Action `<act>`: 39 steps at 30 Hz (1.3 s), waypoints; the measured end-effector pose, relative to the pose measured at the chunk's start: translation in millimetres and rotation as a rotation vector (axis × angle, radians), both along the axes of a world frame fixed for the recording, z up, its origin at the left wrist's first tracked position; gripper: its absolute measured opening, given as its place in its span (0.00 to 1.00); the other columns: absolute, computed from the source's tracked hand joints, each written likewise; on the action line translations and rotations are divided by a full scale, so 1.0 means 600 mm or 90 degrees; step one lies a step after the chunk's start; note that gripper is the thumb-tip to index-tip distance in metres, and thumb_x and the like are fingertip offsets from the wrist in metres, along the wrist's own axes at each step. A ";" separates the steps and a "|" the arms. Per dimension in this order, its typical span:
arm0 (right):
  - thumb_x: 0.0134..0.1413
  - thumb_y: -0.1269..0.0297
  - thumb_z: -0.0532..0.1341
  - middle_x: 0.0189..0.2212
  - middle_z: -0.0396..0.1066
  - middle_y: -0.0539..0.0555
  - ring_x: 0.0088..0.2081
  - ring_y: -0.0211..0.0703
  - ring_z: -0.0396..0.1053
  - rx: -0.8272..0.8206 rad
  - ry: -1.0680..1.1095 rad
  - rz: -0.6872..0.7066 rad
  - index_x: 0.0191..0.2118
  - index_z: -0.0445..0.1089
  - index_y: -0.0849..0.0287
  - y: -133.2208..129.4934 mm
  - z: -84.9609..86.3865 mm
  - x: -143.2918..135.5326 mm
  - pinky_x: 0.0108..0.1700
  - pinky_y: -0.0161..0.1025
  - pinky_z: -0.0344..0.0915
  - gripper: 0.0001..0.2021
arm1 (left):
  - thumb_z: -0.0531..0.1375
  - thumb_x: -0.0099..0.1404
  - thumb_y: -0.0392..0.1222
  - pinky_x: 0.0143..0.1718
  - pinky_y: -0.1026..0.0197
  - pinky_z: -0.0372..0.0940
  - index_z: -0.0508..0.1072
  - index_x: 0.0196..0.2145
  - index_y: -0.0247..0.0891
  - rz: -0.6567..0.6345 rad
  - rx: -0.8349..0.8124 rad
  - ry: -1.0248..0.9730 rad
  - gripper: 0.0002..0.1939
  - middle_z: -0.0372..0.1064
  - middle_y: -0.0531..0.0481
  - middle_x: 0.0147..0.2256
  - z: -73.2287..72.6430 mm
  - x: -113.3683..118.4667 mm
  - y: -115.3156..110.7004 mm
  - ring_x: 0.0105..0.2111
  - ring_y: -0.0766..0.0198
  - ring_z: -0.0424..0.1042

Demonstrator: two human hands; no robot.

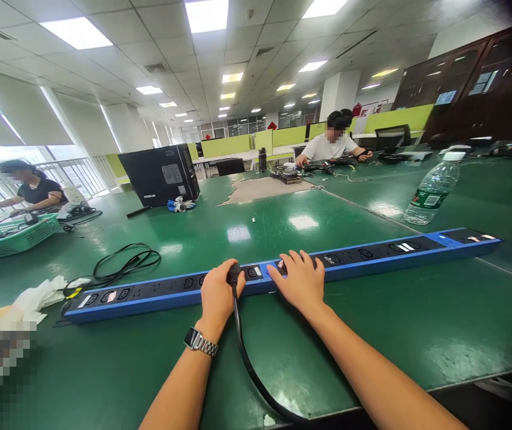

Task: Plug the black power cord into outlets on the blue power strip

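Observation:
A long blue power strip [363,270] with black socket panels lies across the green table [372,334]. My left hand [218,291], with a watch [199,341] on its wrist, is closed around a black plug [234,273] at one of the sockets. Whether the plug is fully seated cannot be made out. From it a thick black cable [249,364] runs down toward the table's front edge. My right hand [303,279] lies on the strip just right of the middle, fingers spread over the sockets and holding nothing.
A water bottle [432,188] stands behind the strip's right half. At back left are a black computer case [159,176], a looped black cord [125,263] and a green basket [27,237]. One person [331,143] sits across the table, another [36,188] at far left.

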State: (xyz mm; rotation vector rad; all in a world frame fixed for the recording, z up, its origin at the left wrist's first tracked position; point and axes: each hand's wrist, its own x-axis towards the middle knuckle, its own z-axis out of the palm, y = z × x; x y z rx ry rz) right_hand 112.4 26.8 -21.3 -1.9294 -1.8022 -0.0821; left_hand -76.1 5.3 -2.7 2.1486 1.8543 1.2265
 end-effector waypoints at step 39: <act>0.62 0.44 0.49 0.63 0.64 0.59 0.66 0.58 0.51 -0.014 0.009 0.001 0.58 0.70 0.58 -0.001 0.005 0.002 0.65 0.59 0.40 0.29 | 0.63 0.64 0.43 0.44 0.56 0.71 0.75 0.48 0.38 -0.007 -0.008 -0.053 0.15 0.79 0.46 0.40 0.002 -0.008 0.001 0.38 0.57 0.77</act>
